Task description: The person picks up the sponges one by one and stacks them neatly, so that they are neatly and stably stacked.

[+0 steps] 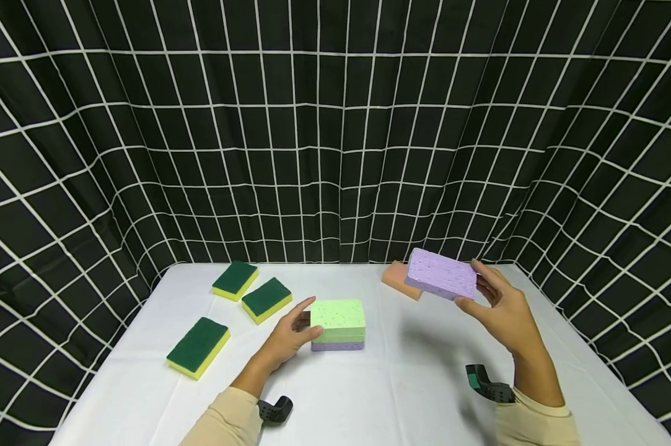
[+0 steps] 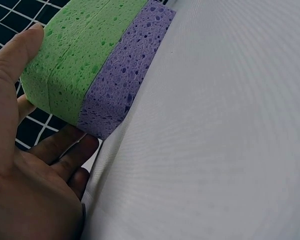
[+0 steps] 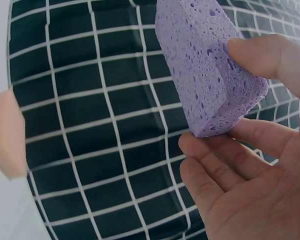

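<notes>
A stack of sponges (image 1: 337,316) stands mid-table, light green on top of a purple sponge (image 2: 130,67). A thin seam runs through the green part (image 2: 82,55). My left hand (image 1: 290,337) holds the stack at its left end, thumb at the near side and index finger at the far side; the lower fingers hang close to the cloth. Up in the air on the right, my right hand (image 1: 505,310) grips another purple sponge (image 1: 441,274) by its right end, thumb on one face and fingertips beneath. That sponge is tilted and clear of the table.
An orange sponge (image 1: 396,279) lies at the back, partly hidden by the raised purple one. Several green-and-yellow scouring sponges (image 1: 198,344) lie apart on the left. A white cloth (image 1: 368,396) covers the table; a black gridded curtain (image 1: 335,124) surrounds its back and sides.
</notes>
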`<state>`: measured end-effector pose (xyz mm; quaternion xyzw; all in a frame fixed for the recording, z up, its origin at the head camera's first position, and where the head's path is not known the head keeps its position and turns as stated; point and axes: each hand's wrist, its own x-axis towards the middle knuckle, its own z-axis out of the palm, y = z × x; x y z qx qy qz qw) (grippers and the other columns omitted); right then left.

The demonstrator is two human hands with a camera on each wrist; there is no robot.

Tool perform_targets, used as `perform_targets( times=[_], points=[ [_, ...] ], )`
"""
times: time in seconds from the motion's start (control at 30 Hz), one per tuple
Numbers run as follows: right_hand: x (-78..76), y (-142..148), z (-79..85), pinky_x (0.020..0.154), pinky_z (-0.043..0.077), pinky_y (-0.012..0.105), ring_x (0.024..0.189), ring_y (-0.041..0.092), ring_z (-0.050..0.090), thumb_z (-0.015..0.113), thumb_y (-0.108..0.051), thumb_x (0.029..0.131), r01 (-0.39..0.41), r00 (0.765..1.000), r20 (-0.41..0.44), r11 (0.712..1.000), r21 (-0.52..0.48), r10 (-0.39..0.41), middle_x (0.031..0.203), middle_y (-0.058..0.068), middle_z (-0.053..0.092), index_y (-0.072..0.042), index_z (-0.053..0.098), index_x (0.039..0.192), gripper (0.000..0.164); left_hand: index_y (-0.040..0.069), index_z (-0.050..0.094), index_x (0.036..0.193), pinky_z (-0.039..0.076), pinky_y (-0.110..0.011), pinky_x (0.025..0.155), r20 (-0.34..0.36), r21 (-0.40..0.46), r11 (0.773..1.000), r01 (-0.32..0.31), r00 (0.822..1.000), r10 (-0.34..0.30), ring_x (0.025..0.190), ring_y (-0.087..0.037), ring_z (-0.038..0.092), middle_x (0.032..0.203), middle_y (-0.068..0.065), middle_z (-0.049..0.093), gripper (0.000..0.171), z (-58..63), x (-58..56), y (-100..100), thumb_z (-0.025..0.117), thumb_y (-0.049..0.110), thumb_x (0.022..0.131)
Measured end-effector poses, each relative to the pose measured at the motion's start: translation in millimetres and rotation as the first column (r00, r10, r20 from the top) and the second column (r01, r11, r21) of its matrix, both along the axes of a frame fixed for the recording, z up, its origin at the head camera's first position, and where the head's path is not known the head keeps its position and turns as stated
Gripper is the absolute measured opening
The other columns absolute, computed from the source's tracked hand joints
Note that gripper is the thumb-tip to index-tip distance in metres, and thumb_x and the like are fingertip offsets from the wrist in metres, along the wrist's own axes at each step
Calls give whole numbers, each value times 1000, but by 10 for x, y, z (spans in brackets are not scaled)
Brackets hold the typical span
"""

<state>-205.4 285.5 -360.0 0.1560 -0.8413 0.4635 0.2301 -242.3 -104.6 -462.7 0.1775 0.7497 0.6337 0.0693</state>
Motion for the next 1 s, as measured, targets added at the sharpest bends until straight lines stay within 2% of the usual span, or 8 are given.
perform_targets(
  times=[0.2, 0.63, 0.83, 1.0],
  points=[
    [-34, -146, 43, 97, 37, 15, 120, 26, 48, 77, 5, 79, -53, 998, -21, 998, -13, 53, 137, 19, 44, 4, 36, 145, 78, 13, 33, 151, 35, -54, 103, -2, 6, 1000, 2, 1000, -2, 122, -36, 48, 128, -19, 54, 72, -13, -8, 4, 71, 20, 90],
    [-123, -361, 48, 100, 36, 20, 120, 26, 48, 76, 9, 76, -134, 991, -27, 990, -37, 133, 135, 16, 46, 8, 37, 143, 77, 10, 32, 151, 33, -55, 103, -6, 0, 1000, 8, 1000, -8, 123, -38, 46, 130, -22, 52, 72, 14, 7, -3, 70, 18, 91],
    [-177, -525, 79, 100, 37, 20, 120, 32, 48, 76, 10, 76, -216, 976, -39, 973, -76, 214, 137, 19, 45, 9, 37, 143, 77, 11, 32, 151, 34, -55, 103, -6, -1, 1000, 5, 1000, -5, 122, -37, 47, 129, -20, 53, 71, 14, 6, -9, 70, 18, 91],
    [-207, -650, 83, 100, 37, 22, 119, 32, 49, 75, 12, 75, -266, 963, -59, 961, -74, 262, 135, 19, 46, 10, 37, 142, 77, 10, 32, 151, 33, -55, 103, -8, 6, 1000, 9, 1000, -9, 122, -38, 47, 128, -20, 54, 72, 3, -1, -6, 70, 19, 91]
  ],
)
